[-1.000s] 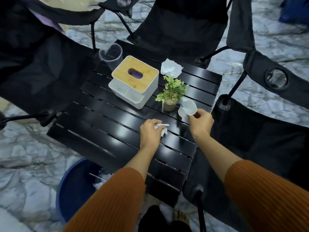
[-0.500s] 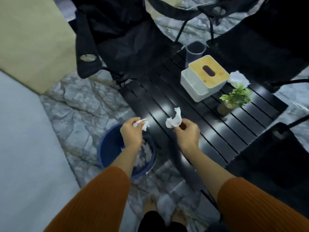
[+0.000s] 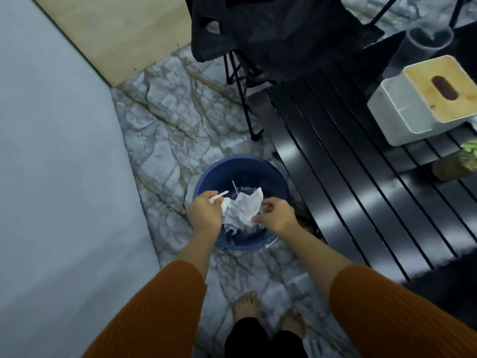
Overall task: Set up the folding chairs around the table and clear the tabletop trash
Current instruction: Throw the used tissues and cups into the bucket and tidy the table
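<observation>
Tabletop trash, positioned over the mouth of the blue bin [image 3: 241,164], presumably for dropping in: small scrap [image 3: 219,198] is gripped in the curled left hand [image 3: 205,215]; crumpled tissue [image 3: 249,206] is met at its edge by the right hand [image 3: 277,218], pinch or release not discernible.

Both arms extended fwd/down; L hand [image 3: 205,215] pinching tissue scrap [image 3: 219,200], R hand [image 3: 278,220] fingers loosely curled, hands close together.
</observation>
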`<action>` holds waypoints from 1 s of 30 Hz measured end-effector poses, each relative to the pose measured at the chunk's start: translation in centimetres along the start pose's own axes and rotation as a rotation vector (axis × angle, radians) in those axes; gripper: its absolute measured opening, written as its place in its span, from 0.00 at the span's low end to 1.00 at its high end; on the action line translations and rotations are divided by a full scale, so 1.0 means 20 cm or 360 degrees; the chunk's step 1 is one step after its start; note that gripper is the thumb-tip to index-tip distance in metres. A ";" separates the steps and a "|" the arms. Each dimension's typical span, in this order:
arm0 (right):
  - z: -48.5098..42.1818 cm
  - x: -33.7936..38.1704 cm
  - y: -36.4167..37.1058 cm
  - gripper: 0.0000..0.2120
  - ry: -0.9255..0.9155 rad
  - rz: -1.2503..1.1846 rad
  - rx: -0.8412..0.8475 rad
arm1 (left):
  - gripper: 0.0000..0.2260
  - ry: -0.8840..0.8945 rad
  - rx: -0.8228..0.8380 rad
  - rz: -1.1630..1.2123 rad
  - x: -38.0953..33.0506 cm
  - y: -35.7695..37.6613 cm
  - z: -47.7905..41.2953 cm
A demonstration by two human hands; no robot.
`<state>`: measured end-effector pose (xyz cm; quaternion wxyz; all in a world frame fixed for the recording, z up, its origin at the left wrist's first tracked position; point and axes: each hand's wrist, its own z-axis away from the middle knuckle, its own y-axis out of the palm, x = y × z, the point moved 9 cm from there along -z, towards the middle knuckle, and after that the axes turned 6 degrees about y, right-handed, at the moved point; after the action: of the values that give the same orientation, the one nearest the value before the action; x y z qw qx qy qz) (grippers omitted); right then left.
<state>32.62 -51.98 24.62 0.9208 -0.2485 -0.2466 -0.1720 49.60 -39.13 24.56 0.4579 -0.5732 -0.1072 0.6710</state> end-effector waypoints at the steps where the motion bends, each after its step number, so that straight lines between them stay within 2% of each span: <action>1: -0.01 -0.03 0.04 0.25 0.0058 0.0034 0.0098 | 0.13 -0.0018 0.0119 -0.0103 0.03 0.04 0.00; 2: 0.00 -0.05 0.06 0.30 0.0084 0.0044 0.0143 | 0.14 -0.0033 0.0251 -0.0183 0.05 0.08 0.00; 4: 0.02 -0.07 0.05 0.34 0.0079 0.0025 0.0132 | 0.16 -0.0042 0.0432 -0.0278 0.08 0.13 0.02; 11: 0.12 0.00 -0.28 0.30 -0.0016 -0.0151 -0.0105 | 0.21 0.0054 0.0416 -0.0351 -0.17 0.07 0.04; 19: 0.29 0.07 -1.07 0.24 -0.0206 -0.0519 -0.0485 | 0.18 0.0567 0.0392 -0.0291 -1.12 0.23 0.14; 25: 0.45 0.01 -1.80 0.16 -0.0314 -0.0758 -0.0969 | 0.18 0.0964 0.0485 -0.0134 -1.89 0.56 0.34; 30: 0.51 -0.19 -2.27 0.11 -0.0260 -0.0896 -0.1338 | 0.19 0.1176 0.0524 -0.0019 -2.33 0.88 0.43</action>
<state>5.79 -82.81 47.30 0.6370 -0.5338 -0.2848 -0.4777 29.89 -80.02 46.95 0.5552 -0.6941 0.1702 0.4254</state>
